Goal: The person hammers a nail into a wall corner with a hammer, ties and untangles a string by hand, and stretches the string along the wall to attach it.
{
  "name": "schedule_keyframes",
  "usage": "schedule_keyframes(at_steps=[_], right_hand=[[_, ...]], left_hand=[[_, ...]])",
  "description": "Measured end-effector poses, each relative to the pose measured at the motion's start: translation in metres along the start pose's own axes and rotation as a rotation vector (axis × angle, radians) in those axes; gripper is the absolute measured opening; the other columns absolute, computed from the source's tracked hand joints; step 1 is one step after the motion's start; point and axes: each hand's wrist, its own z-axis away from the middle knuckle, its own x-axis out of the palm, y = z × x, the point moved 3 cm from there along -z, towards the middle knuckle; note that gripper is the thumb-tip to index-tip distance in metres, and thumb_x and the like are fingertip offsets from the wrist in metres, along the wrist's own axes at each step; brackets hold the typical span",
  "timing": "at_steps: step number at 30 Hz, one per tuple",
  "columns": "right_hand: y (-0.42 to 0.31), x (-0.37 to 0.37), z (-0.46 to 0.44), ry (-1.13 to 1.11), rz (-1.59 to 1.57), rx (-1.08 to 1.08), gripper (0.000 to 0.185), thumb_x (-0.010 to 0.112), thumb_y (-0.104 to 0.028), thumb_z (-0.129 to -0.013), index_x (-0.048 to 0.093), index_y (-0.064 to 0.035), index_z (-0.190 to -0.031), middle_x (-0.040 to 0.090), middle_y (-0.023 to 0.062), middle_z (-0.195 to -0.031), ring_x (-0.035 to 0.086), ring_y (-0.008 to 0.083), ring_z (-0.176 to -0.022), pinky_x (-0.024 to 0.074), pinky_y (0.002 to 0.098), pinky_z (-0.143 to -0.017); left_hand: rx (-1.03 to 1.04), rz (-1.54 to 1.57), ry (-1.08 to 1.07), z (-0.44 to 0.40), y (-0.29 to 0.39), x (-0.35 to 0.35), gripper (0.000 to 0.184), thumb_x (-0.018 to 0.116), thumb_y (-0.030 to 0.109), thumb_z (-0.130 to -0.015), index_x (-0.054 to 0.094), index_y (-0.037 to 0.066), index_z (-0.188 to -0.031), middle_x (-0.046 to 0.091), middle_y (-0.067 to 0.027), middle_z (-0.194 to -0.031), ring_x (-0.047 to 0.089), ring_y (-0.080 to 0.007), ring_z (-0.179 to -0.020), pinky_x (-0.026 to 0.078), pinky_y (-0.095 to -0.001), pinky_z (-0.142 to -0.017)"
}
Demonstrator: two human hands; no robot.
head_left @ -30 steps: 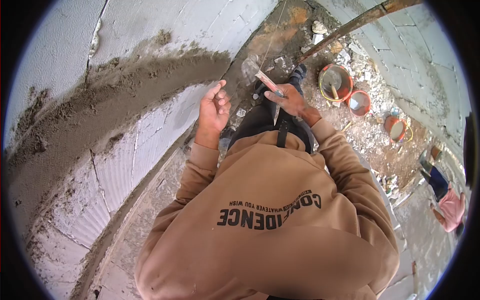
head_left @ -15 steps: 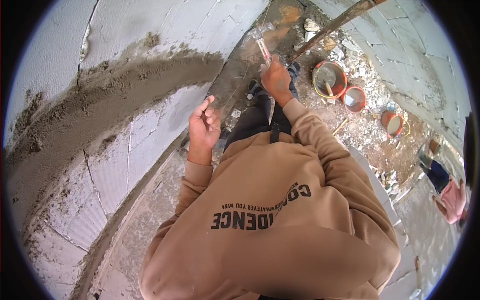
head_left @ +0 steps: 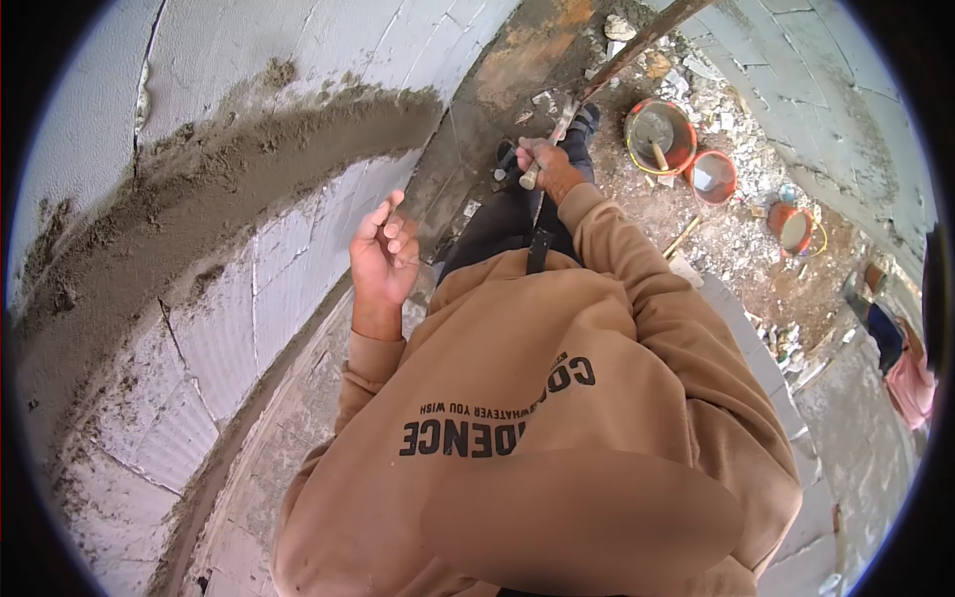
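Fingers curled in toward the thumb, my left hand (head_left: 386, 254) is raised beside the plastered wall; what is between the fingers, if anything, is too small to tell. My right hand (head_left: 545, 167) is closed around a slim, pale stick-like tool (head_left: 565, 121) above my legs. One end of it sticks out below the fist, and the other points up toward my foot. A broad band of wet grey mortar (head_left: 249, 164) runs across the pale block wall (head_left: 234, 60) on the left.
A large orange-rimmed bucket (head_left: 688, 149), a smaller bucket (head_left: 729, 184) and a third bucket (head_left: 781, 221) stand among rubble (head_left: 741, 129). A wooden pole (head_left: 647, 38) slants across the top. At the far right is another person (head_left: 910, 383) in pink.
My right hand has moved left and turned, so the tool now slants up to the right. My left hand has shifted left and slightly down. The buckets appear little moved.
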Motion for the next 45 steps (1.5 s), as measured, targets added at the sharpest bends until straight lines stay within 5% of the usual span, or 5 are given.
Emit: schedule_keyframes(at_steps=[7,17,23,31,45], right_hand=[[0.119,0.049,-0.013,0.054,-0.174,0.274,0.033,0.067,-0.009,-0.094,0.060,-0.0051,-0.127,0.063,0.0171,-0.119,0.065,0.0338,-0.107,0.0574,0.0593,-0.080],[0.060,0.058,0.052,0.298,0.019,-0.262,0.012,0.058,-0.002,-0.092,0.054,-0.0043,-0.103,0.070,0.0091,-0.075,0.064,0.0195,-0.053,0.0481,0.0324,-0.044],[0.012,0.037,0.115,0.144,0.265,-0.704,0.016,0.057,-0.002,-0.099,0.043,-0.0097,-0.096,0.070,0.0128,-0.084,0.047,0.0085,-0.044,0.0378,0.0242,-0.038],[-0.008,0.037,0.193,-0.066,0.318,-0.651,0.016,0.058,-0.006,-0.099,0.043,-0.0072,-0.095,0.049,0.0017,-0.071,0.050,0.0096,-0.046,0.0403,0.0252,-0.039],[-0.021,0.025,0.220,-0.225,0.370,-0.599,0.017,0.059,-0.018,-0.102,0.049,-0.0040,-0.101,0.070,0.0137,-0.083,0.059,0.0184,-0.058,0.0493,0.0310,-0.053]], left_hand=[[-0.009,-0.170,0.024,0.022,-0.007,0.011,0.031,0.055,0.019,-0.100,0.059,0.000,-0.124,0.051,0.0018,-0.072,0.045,-0.0073,-0.062,0.034,-0.0214,-0.046],[-0.339,-0.229,0.622,-0.011,-0.034,-0.157,0.022,0.060,0.021,-0.095,0.064,0.006,-0.110,0.059,-0.0007,-0.079,0.053,-0.0095,-0.065,0.038,-0.0186,-0.047],[0.161,-1.805,0.181,-0.130,-0.091,-0.170,0.031,0.055,0.029,-0.099,0.065,0.000,-0.104,0.071,-0.0138,-0.096,0.068,-0.0254,-0.088,0.053,-0.0399,-0.078],[-0.409,-0.161,0.153,-0.254,-0.169,-0.062,0.047,0.052,0.025,-0.106,0.044,-0.009,-0.137,0.063,-0.0176,-0.126,0.064,-0.0314,-0.118,0.052,-0.0386,-0.105],[-0.213,-0.228,0.002,-0.273,-0.129,-0.042,0.018,0.068,0.006,-0.096,0.065,-0.002,-0.111,0.069,-0.0098,-0.103,0.068,-0.0185,-0.093,0.060,-0.0287,-0.083]])
